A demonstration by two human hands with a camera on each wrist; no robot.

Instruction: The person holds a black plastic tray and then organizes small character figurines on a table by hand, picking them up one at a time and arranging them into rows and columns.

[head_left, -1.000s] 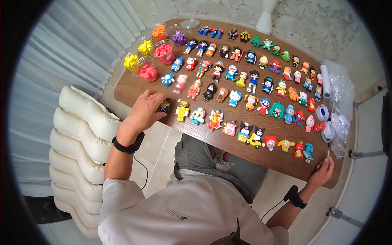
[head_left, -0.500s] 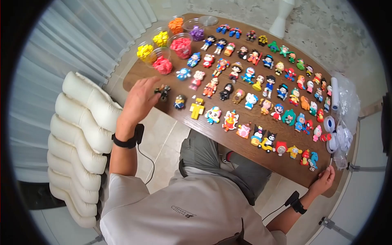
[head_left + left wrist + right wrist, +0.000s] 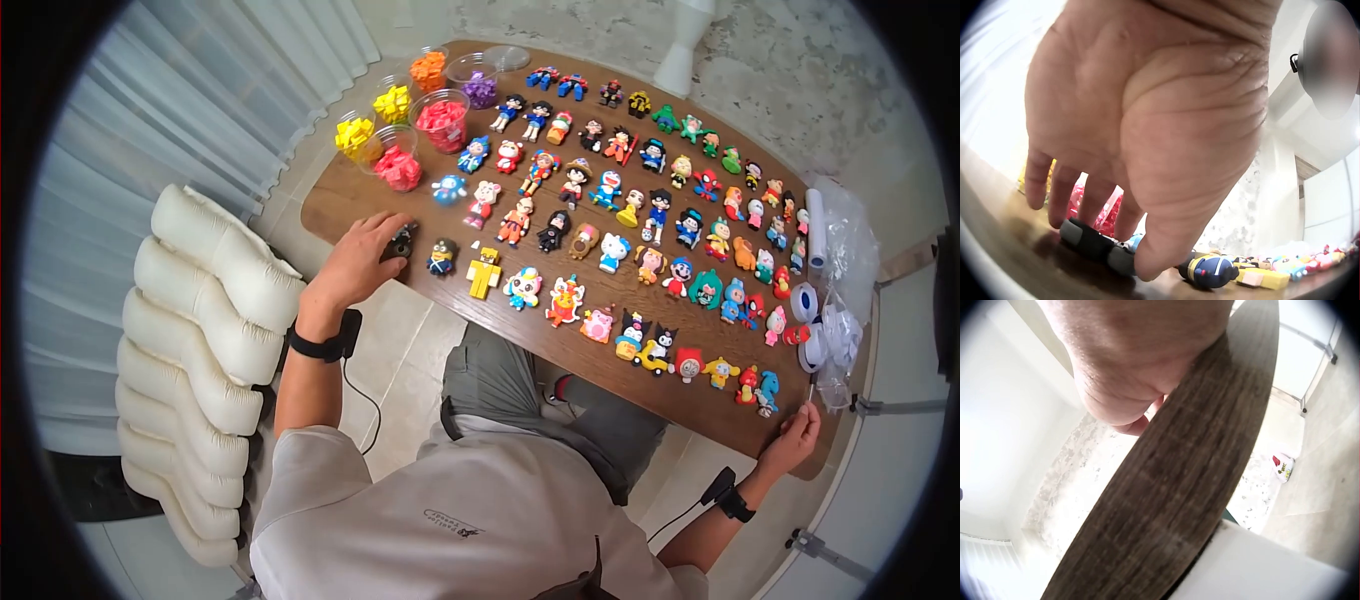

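At the table's near left corner my left hand reaches down over a small black toy figure, partly hidden by the fingers. The left wrist view shows the thumb and fingertips around this black figure, low on the tabletop. Just right of it lies a minion figure in blue, followed by a yellow blocky figure. At the right end, by the table edge, my right hand has curled fingers, and a thin pale stick rises from its fingertips.
Rows of small toy figures cover the wooden table. Plastic cups of coloured pieces, such as a red-filled cup, stand at the far left. Tape rolls, a white paper roll and clear plastic wrap lie along the right end.
My left hand left the minion figure, moved left to the black figure, and has now come down over it. The head view shifted a little; my right hand stays at the table edge.
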